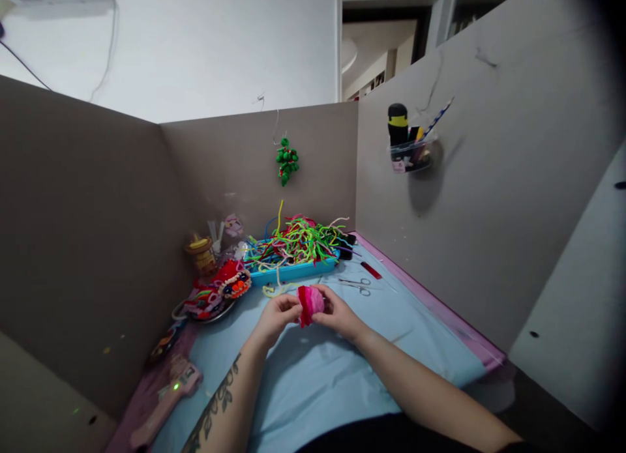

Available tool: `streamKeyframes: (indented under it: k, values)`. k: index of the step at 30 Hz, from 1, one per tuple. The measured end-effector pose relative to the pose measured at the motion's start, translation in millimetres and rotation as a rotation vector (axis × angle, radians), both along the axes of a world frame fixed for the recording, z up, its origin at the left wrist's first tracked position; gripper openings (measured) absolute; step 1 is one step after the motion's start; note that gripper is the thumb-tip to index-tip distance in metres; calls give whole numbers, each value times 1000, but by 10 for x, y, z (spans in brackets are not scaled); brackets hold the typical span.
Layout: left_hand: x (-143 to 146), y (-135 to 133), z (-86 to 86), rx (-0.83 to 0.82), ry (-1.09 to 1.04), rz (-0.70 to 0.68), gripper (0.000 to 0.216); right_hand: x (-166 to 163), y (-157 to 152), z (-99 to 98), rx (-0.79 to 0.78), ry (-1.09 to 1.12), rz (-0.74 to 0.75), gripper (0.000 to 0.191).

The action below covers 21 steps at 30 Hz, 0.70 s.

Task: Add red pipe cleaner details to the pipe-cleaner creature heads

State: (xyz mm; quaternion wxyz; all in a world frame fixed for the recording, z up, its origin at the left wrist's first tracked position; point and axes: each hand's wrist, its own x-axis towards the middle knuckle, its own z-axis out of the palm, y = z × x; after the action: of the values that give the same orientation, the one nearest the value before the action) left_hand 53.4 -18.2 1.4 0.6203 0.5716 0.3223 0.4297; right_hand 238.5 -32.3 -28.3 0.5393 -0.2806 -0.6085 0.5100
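Both hands meet over the light blue table cover (313, 381), holding a fuzzy bundle of pink and red pipe cleaners (310, 303). My left hand (276, 317) pinches its left side with curled fingers. My right hand (337, 313) grips its right side, fingers wrapped round it. Just behind the hands lies a loose pale pipe cleaner piece (274, 289).
A blue tray (293, 270) heaped with coloured pipe cleaners sits behind the hands, scissors (359, 285) to its right. Finished crafts on a plate (218, 293) and a pink glue gun (169, 394) lie left. Cardboard walls enclose the table; a green ornament (286, 161) and a tool cup (408, 150) hang on them.
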Motion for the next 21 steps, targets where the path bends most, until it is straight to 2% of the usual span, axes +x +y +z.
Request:
streamKeyframes:
  k: [4, 9, 15, 21]
  values:
    - [-39, 3, 19, 27, 11, -7, 28, 3, -8, 13, -11, -24, -43, 65]
    - [-77, -1, 33, 36, 2, -104, 30, 4, -17, 13, 11, -30, -78, 66]
    - [-36, -7, 25, 71, 20, -91, 26, 24, -29, 18, 83, -65, -93, 64]
    - [-29, -76, 63, 10, -81, -183, 40, 38, -44, 28, 164, -178, -105, 69]
